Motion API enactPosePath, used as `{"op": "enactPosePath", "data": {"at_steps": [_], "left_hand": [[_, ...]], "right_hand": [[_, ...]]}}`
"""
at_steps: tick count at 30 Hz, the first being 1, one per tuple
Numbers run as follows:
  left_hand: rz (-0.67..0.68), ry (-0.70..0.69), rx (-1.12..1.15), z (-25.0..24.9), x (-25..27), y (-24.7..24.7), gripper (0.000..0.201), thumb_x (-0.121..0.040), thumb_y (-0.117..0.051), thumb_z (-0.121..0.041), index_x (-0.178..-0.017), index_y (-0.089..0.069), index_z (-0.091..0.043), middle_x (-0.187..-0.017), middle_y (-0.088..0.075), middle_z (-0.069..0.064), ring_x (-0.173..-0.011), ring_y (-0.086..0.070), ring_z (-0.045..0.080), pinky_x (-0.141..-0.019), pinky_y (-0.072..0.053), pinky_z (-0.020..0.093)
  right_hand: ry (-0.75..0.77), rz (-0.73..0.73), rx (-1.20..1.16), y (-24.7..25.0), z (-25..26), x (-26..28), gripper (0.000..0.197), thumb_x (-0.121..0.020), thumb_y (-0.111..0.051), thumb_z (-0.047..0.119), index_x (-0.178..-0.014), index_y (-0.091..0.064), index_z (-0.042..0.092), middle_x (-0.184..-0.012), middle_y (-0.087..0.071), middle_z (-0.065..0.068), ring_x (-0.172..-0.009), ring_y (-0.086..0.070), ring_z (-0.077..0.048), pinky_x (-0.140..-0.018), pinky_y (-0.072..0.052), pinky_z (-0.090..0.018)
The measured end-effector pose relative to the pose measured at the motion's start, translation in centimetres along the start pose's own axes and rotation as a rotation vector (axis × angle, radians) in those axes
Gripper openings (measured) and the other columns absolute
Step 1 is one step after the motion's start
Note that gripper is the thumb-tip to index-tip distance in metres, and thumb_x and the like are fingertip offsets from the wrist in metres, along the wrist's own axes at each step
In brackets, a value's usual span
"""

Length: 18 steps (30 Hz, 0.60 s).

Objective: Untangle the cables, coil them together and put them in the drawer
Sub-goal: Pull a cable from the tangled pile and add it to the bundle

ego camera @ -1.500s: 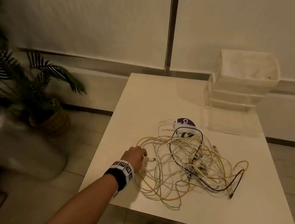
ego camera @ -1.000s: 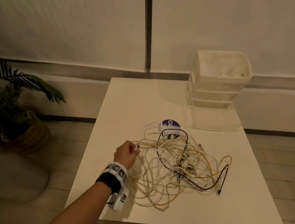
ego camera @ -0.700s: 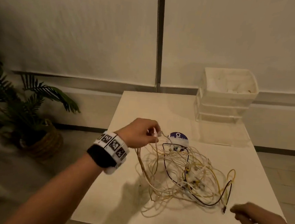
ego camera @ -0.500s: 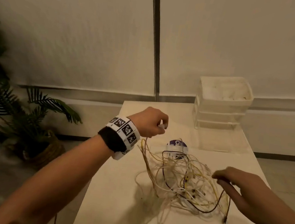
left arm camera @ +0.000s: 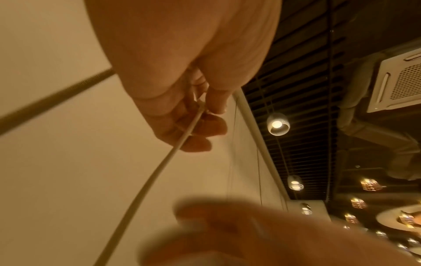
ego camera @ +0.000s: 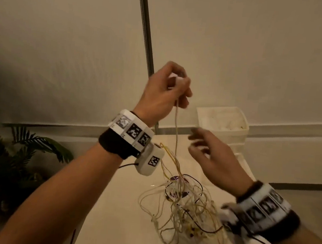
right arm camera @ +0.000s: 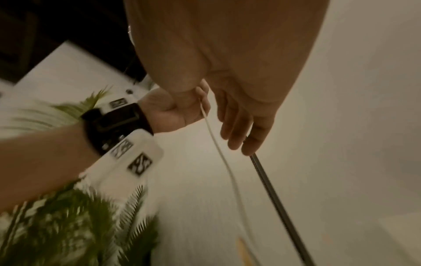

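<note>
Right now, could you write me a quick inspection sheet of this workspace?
Surface: white rectangular table, partly hidden by arms.
Job's things: tangled heap of white, yellow and black cables on the table; one thin white cable is lifted from it. Translucent white plastic drawer unit at the far right of the table, top drawer open.
Clutter: nothing seen.
Grippers: left hand raised, pinching the white cable's end; right hand open beside the strand, not gripping.
Cables: thin dark leads run from both wrist cameras.
Surroundings: pale wall, green potted palm on the left.
</note>
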<state>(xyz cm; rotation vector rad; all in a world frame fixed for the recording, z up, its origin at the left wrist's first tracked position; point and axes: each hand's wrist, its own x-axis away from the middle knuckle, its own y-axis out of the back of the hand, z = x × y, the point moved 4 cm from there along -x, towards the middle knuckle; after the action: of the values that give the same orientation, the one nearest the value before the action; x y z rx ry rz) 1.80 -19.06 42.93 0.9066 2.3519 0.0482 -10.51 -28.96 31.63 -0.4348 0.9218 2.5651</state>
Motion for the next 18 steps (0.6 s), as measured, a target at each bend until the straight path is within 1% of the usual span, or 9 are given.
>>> {"op": "enactPosePath", "data": {"at_steps": [2, 4, 5, 7, 10, 13, 15, 16, 18], "left_hand": [[0.067, -0.014, 0.02, 0.2, 0.3, -2.4, 0.006, -0.1, -0.051, -0.014, -0.096, -0.047, -0.013, -0.066, -0.057, 0.006, -0.051, -0.052, 0.023, -0.049, -0.047, 0.035], [0.018, -0.026, 0.074, 0.7, 0.4, -3.2, 0.008, -0.102, -0.046, -0.015, -0.094, -0.043, -0.016, -0.059, -0.046, -0.001, -0.046, -0.04, 0.015, -0.043, -0.034, 0.03], [-0.024, -0.021, 0.106, 0.9, 0.4, -3.0, 0.009, -0.103, -0.044, -0.016, -0.095, -0.042, -0.017, -0.058, -0.041, -0.002, -0.046, -0.035, 0.013, -0.044, -0.029, 0.031], [-0.093, -0.005, 0.159, 1.1, 0.3, -1.9, 0.009, -0.104, -0.041, -0.017, -0.095, -0.039, -0.017, -0.059, -0.034, -0.001, -0.048, -0.029, 0.014, -0.045, -0.021, 0.032], [-0.229, -0.035, 0.212, 0.4, -0.1, 1.1, 0.012, -0.105, -0.038, -0.015, -0.093, -0.037, -0.016, -0.058, -0.035, -0.003, -0.046, -0.028, 0.011, -0.042, -0.025, 0.022], [-0.463, -0.111, 0.214, -2.0, -1.0, 5.3, 0.013, -0.103, -0.039, -0.013, -0.091, -0.036, -0.015, -0.055, -0.039, -0.007, -0.044, -0.032, 0.011, -0.04, -0.028, 0.022], [-0.64, -0.212, 0.19, -4.6, -1.2, 9.2, 0.01, -0.102, -0.039, -0.014, -0.092, -0.037, -0.011, -0.054, -0.042, -0.007, -0.046, -0.035, 0.013, -0.042, -0.028, 0.023], [-0.7, -0.265, 0.19, -5.7, -1.2, 11.1, 0.011, -0.101, -0.038, -0.015, -0.093, -0.036, -0.009, -0.055, -0.042, -0.005, -0.047, -0.036, 0.014, -0.043, -0.028, 0.024], [-0.713, -0.303, 0.193, -7.3, -1.0, 13.7, 0.013, -0.101, -0.038, -0.016, -0.09, -0.035, -0.008, -0.059, -0.04, -0.003, -0.05, -0.034, 0.014, -0.046, -0.028, 0.025]], "right_hand": [[-0.055, 0.007, -0.135, -0.4, 1.4, -3.7, 0.029, -0.095, -0.056, 0.018, -0.123, -0.05, 0.016, -0.108, -0.063, 0.006, -0.098, -0.062, -0.008, -0.085, -0.051, -0.027], [-0.06, 0.038, -0.298, -1.1, 2.1, -5.8, 0.014, -0.097, -0.052, 0.016, -0.107, -0.057, 0.007, -0.093, -0.068, -0.004, -0.083, -0.064, -0.017, -0.08, -0.051, -0.038], [-0.065, 0.052, -0.38, -1.4, 2.0, -6.1, 0.016, -0.099, -0.048, 0.015, -0.101, -0.059, 0.003, -0.083, -0.067, -0.008, -0.075, -0.062, -0.02, -0.077, -0.05, -0.041], [-0.071, 0.084, -0.444, -2.0, 1.3, -6.1, 0.024, -0.101, -0.044, 0.015, -0.094, -0.06, -0.001, -0.069, -0.059, -0.009, -0.063, -0.055, -0.02, -0.07, -0.049, -0.043], [-0.083, 0.146, -0.438, -3.3, -0.3, -5.3, 0.026, -0.101, -0.044, 0.016, -0.09, -0.06, -0.002, -0.065, -0.053, -0.007, -0.059, -0.05, -0.018, -0.066, -0.052, -0.044], [-0.159, 0.235, -0.48, -5.0, -3.0, -4.1, 0.028, -0.101, -0.043, 0.018, -0.087, -0.06, 0.001, -0.065, -0.05, -0.009, -0.058, -0.048, -0.021, -0.06, -0.049, -0.036], [-0.203, 0.296, -0.48, -6.0, -4.8, -3.1, 0.028, -0.101, -0.043, 0.019, -0.082, -0.058, 0.004, -0.061, -0.047, -0.006, -0.054, -0.045, -0.02, -0.055, -0.045, -0.032], [-0.219, 0.316, -0.46, -6.4, -5.5, -2.5, 0.03, -0.101, -0.043, 0.02, -0.079, -0.058, 0.005, -0.059, -0.046, -0.005, -0.052, -0.043, -0.02, -0.053, -0.042, -0.031], [-0.236, 0.299, -0.397, -6.5, -6.5, -2.1, 0.034, -0.101, -0.044, 0.022, -0.072, -0.056, 0.009, -0.055, -0.044, -0.004, -0.051, -0.041, -0.02, -0.052, -0.039, -0.031]]}}
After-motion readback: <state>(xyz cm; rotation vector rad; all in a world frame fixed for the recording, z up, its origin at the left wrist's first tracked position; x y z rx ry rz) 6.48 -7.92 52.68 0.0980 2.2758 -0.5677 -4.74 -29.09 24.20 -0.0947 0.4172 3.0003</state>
